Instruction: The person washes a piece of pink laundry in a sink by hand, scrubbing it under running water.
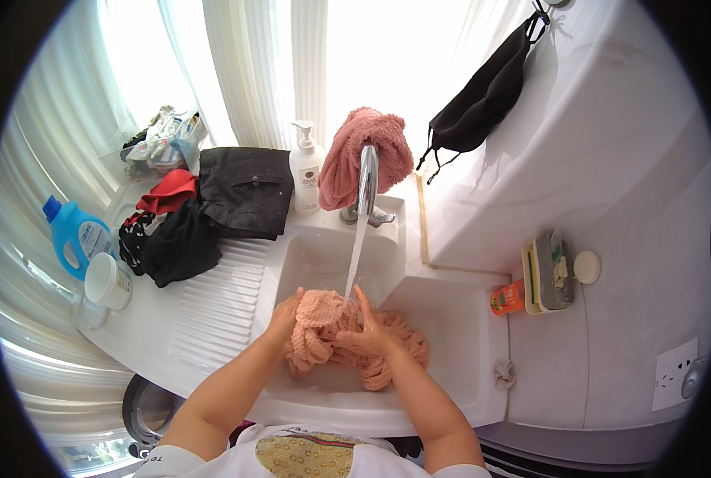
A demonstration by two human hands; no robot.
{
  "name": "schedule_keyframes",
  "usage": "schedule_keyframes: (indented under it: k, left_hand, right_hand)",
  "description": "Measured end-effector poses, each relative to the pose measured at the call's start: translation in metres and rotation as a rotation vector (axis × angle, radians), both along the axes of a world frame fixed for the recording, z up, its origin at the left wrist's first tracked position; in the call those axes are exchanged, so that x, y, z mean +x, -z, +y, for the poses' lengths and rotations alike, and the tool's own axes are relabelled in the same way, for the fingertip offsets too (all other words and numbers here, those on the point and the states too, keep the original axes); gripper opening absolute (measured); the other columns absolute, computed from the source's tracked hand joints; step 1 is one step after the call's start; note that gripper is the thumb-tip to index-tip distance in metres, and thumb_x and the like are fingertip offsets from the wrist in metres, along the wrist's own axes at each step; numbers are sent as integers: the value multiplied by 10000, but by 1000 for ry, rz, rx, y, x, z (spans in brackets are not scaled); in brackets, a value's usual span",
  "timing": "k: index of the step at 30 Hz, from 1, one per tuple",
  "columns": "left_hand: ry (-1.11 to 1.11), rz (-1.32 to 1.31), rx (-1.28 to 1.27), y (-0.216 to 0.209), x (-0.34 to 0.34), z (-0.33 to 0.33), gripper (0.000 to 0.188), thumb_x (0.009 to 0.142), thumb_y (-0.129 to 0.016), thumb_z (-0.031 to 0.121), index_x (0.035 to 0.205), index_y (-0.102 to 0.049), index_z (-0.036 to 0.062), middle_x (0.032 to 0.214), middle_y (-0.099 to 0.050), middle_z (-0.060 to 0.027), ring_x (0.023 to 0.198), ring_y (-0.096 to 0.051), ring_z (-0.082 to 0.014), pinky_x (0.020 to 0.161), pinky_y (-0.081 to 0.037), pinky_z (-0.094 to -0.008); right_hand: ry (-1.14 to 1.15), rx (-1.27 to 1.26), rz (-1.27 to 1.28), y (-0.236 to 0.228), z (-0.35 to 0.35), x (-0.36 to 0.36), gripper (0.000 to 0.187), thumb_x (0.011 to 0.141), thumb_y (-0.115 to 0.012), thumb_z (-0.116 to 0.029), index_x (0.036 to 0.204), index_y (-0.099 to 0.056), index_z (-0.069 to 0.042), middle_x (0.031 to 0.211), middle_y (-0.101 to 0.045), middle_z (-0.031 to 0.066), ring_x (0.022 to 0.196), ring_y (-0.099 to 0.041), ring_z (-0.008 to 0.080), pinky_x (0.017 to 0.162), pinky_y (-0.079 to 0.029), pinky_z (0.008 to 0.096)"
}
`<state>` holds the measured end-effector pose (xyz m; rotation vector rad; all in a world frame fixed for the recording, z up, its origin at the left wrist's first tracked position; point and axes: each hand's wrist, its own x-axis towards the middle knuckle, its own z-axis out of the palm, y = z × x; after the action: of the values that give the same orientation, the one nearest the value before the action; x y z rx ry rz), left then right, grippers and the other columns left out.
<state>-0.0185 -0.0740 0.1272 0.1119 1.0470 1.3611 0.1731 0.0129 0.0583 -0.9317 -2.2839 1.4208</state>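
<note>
A wet peach-coloured cloth with a bumpy, textured weave [320,319] lies bunched in the white sink [459,342]. Whether it is a towel or a garment, I cannot tell. My left hand [285,319] grips its left side, the fingers partly hidden behind the fabric. Over the middle of the cloth, my right hand [370,331] rests with thumb and fingers spread. Water runs from the chrome faucet [368,179] in a stream that falls between my hands. A dusty-pink towel [355,155] is draped over the faucet's top.
Left of the basin, a ribbed washboard [220,295] bears dark clothes [182,247]. Around it stand a blue detergent bottle [81,235], a white tub [109,283] and a white pump bottle [307,171]. A black face mask [483,99] hangs at upper right; a soap holder [548,275] sits right.
</note>
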Motion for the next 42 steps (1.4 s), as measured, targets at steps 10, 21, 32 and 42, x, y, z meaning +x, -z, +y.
schedule_keyframes:
  k: [10,21,32,42]
  left_hand:
    - [-97,-563,234,-38,-9,-5,397,990,-381,363,1123,-556,33,1105,-604,-146,1053,-577,-332,947,-461,-510]
    - [711,744,-262,27,-7,-31,676,824,-646,437,1267,-480,-46,1120,-615,-214,1033,-614,-286,901,-481,-369]
    - [430,-3,102,-17,-25,5,405,904,-586,108,1263,-464,-37,1180,-575,-140,1042,-617,-219,884,-547,-353]
    - [158,-201,263,-25,-20,-6,506,869,-633,156,1303,-429,-6,1242,-536,-183,1138,-556,-259,982,-470,-387]
  right_hand:
    - [275,-326,98,59,9,-4,569,730,-726,-141,1249,-524,-23,1171,-593,141,1053,-584,261,892,-483,355]
    - [292,-716,774,-43,40,9,418,655,-536,141,1050,-586,15,989,-640,93,907,-624,165,812,-518,313]
    - [-187,34,-487,-1,50,46,658,677,-738,-75,1278,-481,-4,1250,-548,202,1179,-522,325,982,-444,374]
    - [-60,-99,-360,40,20,-19,833,616,-807,-166,1372,-456,-161,1315,-525,175,1166,-534,313,984,-427,383]
